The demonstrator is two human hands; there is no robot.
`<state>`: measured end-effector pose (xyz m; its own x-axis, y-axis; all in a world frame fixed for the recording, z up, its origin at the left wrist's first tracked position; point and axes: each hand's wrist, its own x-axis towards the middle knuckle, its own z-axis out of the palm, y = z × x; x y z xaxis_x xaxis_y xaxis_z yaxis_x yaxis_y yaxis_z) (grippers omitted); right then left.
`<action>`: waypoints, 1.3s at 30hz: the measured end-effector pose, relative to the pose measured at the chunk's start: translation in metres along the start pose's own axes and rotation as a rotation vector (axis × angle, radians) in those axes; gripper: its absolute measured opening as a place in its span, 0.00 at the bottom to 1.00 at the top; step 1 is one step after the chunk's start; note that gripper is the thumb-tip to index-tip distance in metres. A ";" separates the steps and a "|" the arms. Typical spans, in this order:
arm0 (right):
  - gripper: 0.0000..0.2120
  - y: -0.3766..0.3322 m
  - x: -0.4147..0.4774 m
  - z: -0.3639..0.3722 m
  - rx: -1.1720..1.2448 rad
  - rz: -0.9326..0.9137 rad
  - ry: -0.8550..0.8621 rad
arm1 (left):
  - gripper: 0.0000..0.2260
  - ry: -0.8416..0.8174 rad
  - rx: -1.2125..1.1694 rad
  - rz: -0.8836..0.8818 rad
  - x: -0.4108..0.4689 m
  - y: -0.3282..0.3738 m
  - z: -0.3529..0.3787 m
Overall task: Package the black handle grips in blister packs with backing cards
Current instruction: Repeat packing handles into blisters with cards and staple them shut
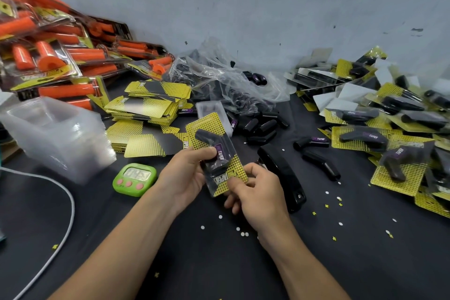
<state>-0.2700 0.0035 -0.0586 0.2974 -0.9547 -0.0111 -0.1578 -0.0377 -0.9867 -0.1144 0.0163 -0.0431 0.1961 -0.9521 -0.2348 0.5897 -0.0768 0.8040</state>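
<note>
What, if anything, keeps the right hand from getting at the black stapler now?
Probably nothing, so yes: the stapler lies uncovered just beside the right hand. That hand pinches the blister pack, though, and must release it first; the left hand grips it too.

Above a dark tabletop (194,265), the left hand (187,174) grips a yellow-and-black dotted backing card (211,126) by its side. Its thumb lies across a clear plastic blister (225,143) holding a black angled handle grip (207,137). The right hand (257,193) pinches the card's lower edge. A black stapler (282,175) lies just right of the hands and a green digital timer (134,179) to their left. Behind are a stack of clear blister shells (56,134), stacked yellow cards (151,105), a clear bag of loose black grips (231,90), finished packs piled at right (389,134) and orange grip packs (60,56) at far left.
</note>
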 end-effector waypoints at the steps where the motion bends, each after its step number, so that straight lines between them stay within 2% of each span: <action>1: 0.04 0.000 -0.001 0.000 -0.022 -0.003 -0.005 | 0.13 0.000 0.011 0.006 -0.001 0.000 -0.001; 4: 0.06 -0.003 -0.004 -0.003 -0.158 -0.050 0.003 | 0.11 0.069 0.073 0.056 0.000 0.000 -0.006; 6: 0.04 -0.007 -0.009 -0.006 -0.331 -0.201 0.085 | 0.11 0.101 0.062 0.078 0.003 0.000 -0.008; 9: 0.03 -0.016 -0.019 -0.020 -0.406 -0.499 0.471 | 0.11 0.115 0.062 0.101 0.007 0.002 -0.012; 10: 0.04 -0.018 -0.020 -0.028 -0.415 -0.544 0.604 | 0.11 0.117 0.069 0.105 0.008 0.002 -0.013; 11: 0.05 -0.020 -0.018 -0.037 -0.437 -0.525 0.704 | 0.12 0.114 0.080 0.109 0.009 0.001 -0.014; 12: 0.07 -0.020 -0.014 -0.046 -0.486 -0.439 0.735 | 0.12 0.108 0.092 0.112 0.010 0.000 -0.013; 13: 0.10 -0.019 -0.008 -0.053 -0.578 -0.303 0.681 | 0.13 0.104 0.096 0.115 0.010 -0.001 -0.012; 15: 0.17 -0.013 0.000 -0.059 -0.740 -0.040 0.418 | 0.13 0.107 0.083 0.117 0.012 -0.002 -0.010; 16: 0.18 -0.012 0.002 -0.058 -0.729 0.032 0.294 | 0.13 0.107 0.067 0.117 0.013 -0.001 -0.009; 19: 0.20 -0.011 -0.003 -0.052 -0.649 0.049 0.114 | 0.14 0.082 -0.012 0.121 0.015 0.001 -0.011; 21: 0.29 -0.010 -0.006 -0.046 -0.672 0.014 0.090 | 0.16 0.075 -0.062 0.129 0.014 0.004 -0.012; 23: 0.39 -0.010 -0.008 -0.038 -0.767 -0.021 0.091 | 0.20 0.082 -0.117 0.133 0.013 0.005 -0.013; 25: 0.43 -0.006 -0.009 -0.028 -0.942 -0.050 0.055 | 0.21 0.079 -0.140 0.140 0.012 0.006 -0.013; 27: 0.42 -0.005 -0.009 -0.021 -1.045 -0.074 0.077 | 0.21 0.067 -0.140 0.134 0.011 0.007 -0.013; 31: 0.37 -0.005 -0.009 -0.020 -0.997 -0.091 0.154 | 0.21 0.046 -0.146 0.127 0.008 0.007 -0.010; 36: 0.35 -0.005 -0.014 -0.025 -0.765 -0.124 0.111 | 0.21 0.029 -0.183 0.131 0.010 0.007 -0.013; 39: 0.29 -0.009 -0.018 -0.027 -0.521 -0.136 0.037 | 0.22 -0.020 -0.154 0.133 0.006 0.008 -0.013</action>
<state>-0.2997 0.0131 -0.0456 0.3158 -0.9405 0.1258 -0.5693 -0.2938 -0.7678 -0.0985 0.0139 -0.0446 0.2652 -0.9567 -0.1198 0.6730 0.0947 0.7336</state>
